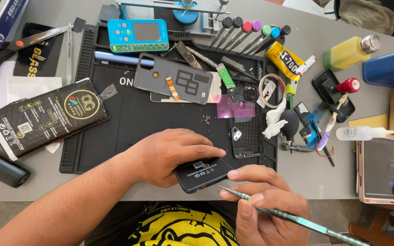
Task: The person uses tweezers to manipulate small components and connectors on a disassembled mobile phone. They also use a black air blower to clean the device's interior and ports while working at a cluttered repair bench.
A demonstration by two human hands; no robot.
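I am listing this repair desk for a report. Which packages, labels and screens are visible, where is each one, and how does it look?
Black pouch: left, flat, gold emblem.
Small black pack: under left hand, white label.
Yellow tube: upper right, black label.
Blue tester: top, grey screen.
Tablet: right edge, pinkish frame, dark screen.
Box: top-left corner, partly cut off.
Right hand holds tweezers.

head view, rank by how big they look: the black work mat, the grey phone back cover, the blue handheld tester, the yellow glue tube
1. Black rubber work mat, by far the largest.
2. Grey plastic phone back cover.
3. Blue handheld tester with a small screen, somewhat smaller, though it lies farther from the camera.
4. Yellow glue tube, smallest.
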